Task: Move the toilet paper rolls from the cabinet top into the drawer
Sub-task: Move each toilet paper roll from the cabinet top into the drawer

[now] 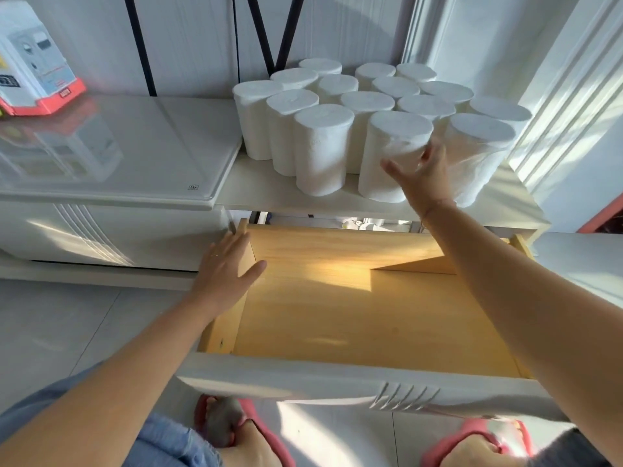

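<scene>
The rolls (pixel 381 106) are standing upright in a tight cluster on the cabinet top (pixel 269 193), toward 1 o'clock, none of them in the drawer (pixel 337 315) yet. The front roll (pixel 394 153), nearest the edge, is the easiest to take without toppling its neighbours. The right hand (pixel 421 173) is reaching to it, spread wide, thumb lying across its front and fingers going in at its 3 o'clock side, beside the next roll. The grip does not look closed. The drawer is hanging open just below the top, at 6 o'clock from the rolls, its bare wooden floor showing, so a roll likely needs only a short drop. The left hand (pixel 226 267) is lying flat with straight fingers on the drawer's wall at 9 o'clock, holding nothing, probably steadying it. A glass-topped unit (pixel 118 146) is sitting at 9 o'clock of the rolls, carrying a white and red box (pixel 33 62) at 10 o'clock.
</scene>
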